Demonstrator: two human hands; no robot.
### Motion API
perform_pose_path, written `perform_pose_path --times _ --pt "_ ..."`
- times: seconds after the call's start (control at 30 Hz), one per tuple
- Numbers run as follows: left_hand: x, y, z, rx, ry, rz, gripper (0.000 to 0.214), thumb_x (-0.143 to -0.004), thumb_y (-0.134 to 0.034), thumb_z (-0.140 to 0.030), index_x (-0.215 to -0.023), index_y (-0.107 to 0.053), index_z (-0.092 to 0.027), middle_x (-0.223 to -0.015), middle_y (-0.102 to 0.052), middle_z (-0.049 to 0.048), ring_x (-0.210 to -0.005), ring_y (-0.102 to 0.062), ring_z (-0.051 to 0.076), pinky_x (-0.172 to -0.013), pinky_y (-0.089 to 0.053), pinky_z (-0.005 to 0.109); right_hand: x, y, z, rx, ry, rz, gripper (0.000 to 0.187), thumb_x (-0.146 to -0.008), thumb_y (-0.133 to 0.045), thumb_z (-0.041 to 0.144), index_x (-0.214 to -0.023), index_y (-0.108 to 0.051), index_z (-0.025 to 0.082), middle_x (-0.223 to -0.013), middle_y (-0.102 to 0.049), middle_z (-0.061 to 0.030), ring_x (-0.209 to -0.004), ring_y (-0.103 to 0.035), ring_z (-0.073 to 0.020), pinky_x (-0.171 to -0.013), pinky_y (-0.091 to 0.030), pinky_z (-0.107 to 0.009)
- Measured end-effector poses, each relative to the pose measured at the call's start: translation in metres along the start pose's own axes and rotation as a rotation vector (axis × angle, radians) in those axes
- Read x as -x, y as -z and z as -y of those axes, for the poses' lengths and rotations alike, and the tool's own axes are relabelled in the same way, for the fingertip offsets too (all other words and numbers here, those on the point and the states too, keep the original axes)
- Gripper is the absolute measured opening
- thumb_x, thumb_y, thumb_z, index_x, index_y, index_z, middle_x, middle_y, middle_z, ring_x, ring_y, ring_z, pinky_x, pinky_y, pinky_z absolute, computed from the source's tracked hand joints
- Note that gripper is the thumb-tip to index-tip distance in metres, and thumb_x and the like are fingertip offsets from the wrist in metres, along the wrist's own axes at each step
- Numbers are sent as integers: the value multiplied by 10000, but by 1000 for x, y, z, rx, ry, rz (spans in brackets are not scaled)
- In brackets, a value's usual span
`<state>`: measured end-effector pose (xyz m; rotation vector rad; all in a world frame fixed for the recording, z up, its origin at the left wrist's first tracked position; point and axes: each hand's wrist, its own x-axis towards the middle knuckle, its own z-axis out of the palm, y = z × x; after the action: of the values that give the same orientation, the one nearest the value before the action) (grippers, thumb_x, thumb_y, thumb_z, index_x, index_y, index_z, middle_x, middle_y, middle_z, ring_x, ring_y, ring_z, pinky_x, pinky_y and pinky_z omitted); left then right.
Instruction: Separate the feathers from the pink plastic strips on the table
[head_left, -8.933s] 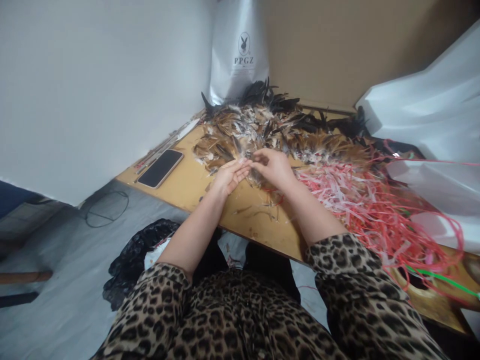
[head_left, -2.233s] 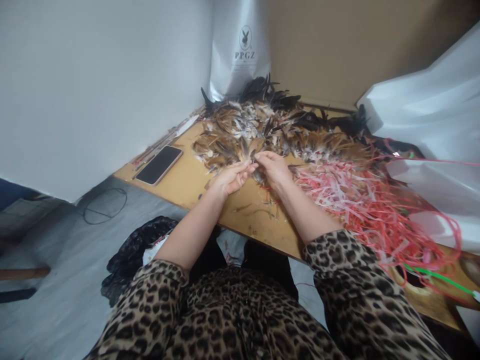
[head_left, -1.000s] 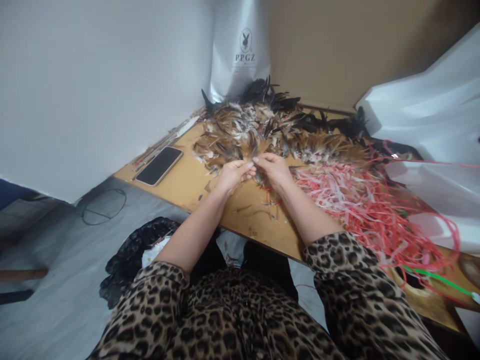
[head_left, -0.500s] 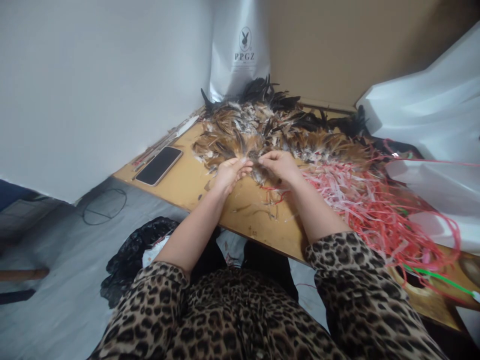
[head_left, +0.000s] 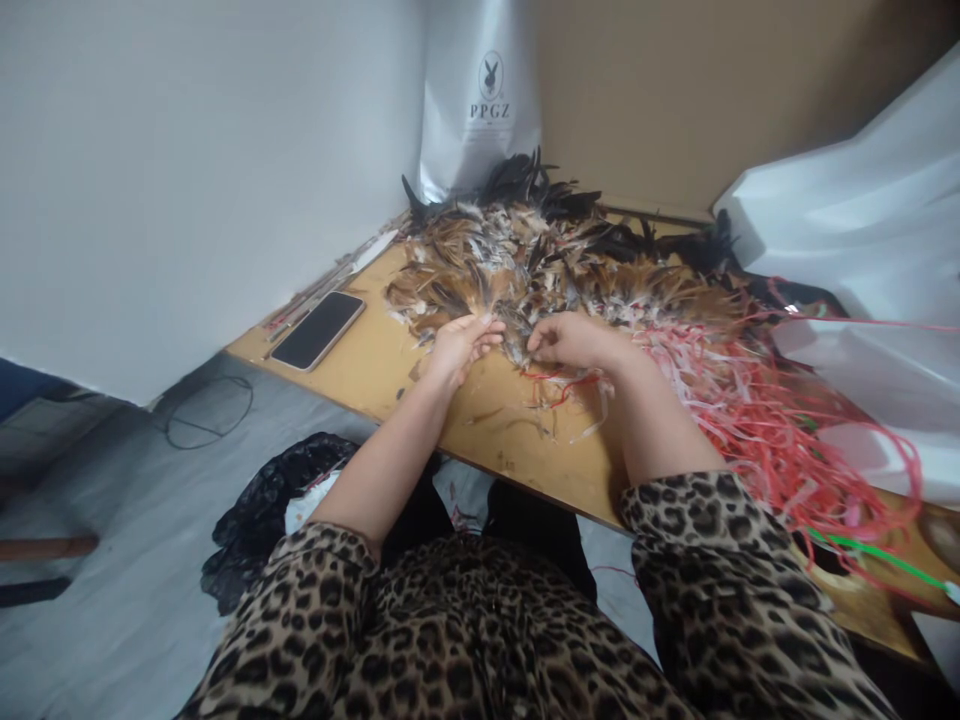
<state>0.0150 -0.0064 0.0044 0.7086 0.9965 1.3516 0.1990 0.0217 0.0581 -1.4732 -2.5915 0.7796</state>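
My left hand is closed in a pinch at the near edge of a heap of brown, white and black feathers. A feather, only partly visible, seems to be between its thumb and finger. Just to the right, my right hand has its fingers curled in, low over some greyish feathers. What those fingertips hold, if anything, is too small to make out. A small gap separates the two hands. Below the right hand lie thin red strings and stray feather bits.
A phone lies on the left of the wooden table. Pink and red plastic strips are heaped at the right. White bags stand behind, one printed PPGZ. A black plastic bag is on the floor.
My right hand has drawn slightly right and down, away from the left, widening the gap between them. My left hand stays almost where it was, pinched.
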Motion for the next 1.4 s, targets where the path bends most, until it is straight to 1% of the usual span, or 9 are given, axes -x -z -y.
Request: perform_pose_path --times 0.27,0.4,0.6,0.73,0.83,0.93,1.03,1.17,1.4 --pt "1 0 -1 6 5 20 131 -755 -628 -226 -816 -636 -111 -763 -689 54 -552 -599 40 -464 -386 118 -3 -23 23 399 29 -85 276 -675 -587 257 -943 -652 231 -943 -661 -67 -777 -585 -183 -632 -376 -248" --pt "1 0 0 9 10 9 140 -746 -638 -231 -823 -639 -114 -773 -691 56 -555 -599 40 -465 -386 118 -7 -30 23 322 47 -219 184 -733 -505 217 -811 -670 195 -863 -675 -83 -758 -591 -178 -647 -379 -254" --pt "0 1 -1 25 -14 -6 141 -750 -633 -237 -819 -635 -114 -792 -693 60 -557 -596 40 -465 -390 115 -21 -27 3 -551 -4 -526 91 -703 -563 223 -732 -606 148 -627 -638 -24 -606 -594 -134 -585 -439 -227" --pt "-1 2 -2 75 -5 -16 138 -749 -634 -223 -833 -632 -114 -797 -693 59 -558 -598 41 -466 -396 116 -26 -22 -2 -1228 -82 -529 99 -684 -628 187 -753 -563 157 -652 -653 -18 -622 -636 -122 -543 -474 -205" --pt "-2 4 -2 113 11 -8 115 -753 -625 -196 -833 -630 -112 -801 -692 58 -574 -607 47 -470 -403 118 -24 -22 -2 -1401 -113 -459 154 -673 -669 176 -770 -550 164 -696 -675 -20 -619 -644 -106 -540 -491 -193" --pt "-4 5 -1 141 21 -25 93 -767 -608 -182 -827 -628 -114 -804 -693 58 -588 -614 50 -477 -410 119 -19 -23 -1 -1210 -156 -292 155 -660 -690 201 -751 -575 152 -683 -678 -41 -533 -617 -106 -469 -464 -192" --pt "-4 5 -1 148 28 -46 95 -773 -602 -191 -827 -628 -117 -825 -695 61 -603 -619 51 -493 -421 119 -12 -20 -1 -761 -188 -192 127 -655 -674 236 -631 -602 135 -499 -600 -11 -394 -503 -84 -394 -363 -187" --pt "-4 4 -2 156 27 -59 94 -778 -598 -193 -824 -630 -116 -819 -694 60 -610 -622 51 -499 -426 117 -9 -14 -2 -324 -102 -306 245 -661 -619 300 -487 -572 134 -401 -473 31 -391 -391 -59 -425 -297 -198" --pt "-4 4 -2 149 34 -64 115 -755 -626 -200 -838 -634 -121 -841 -692 59 -627 -625 47 -509 -429 111 -13 -23 11 -85 1 -297 144 -652 -571 263 -646 -669 159 -620 -636 -11 -576 -524 -106 -547 -351 -203"
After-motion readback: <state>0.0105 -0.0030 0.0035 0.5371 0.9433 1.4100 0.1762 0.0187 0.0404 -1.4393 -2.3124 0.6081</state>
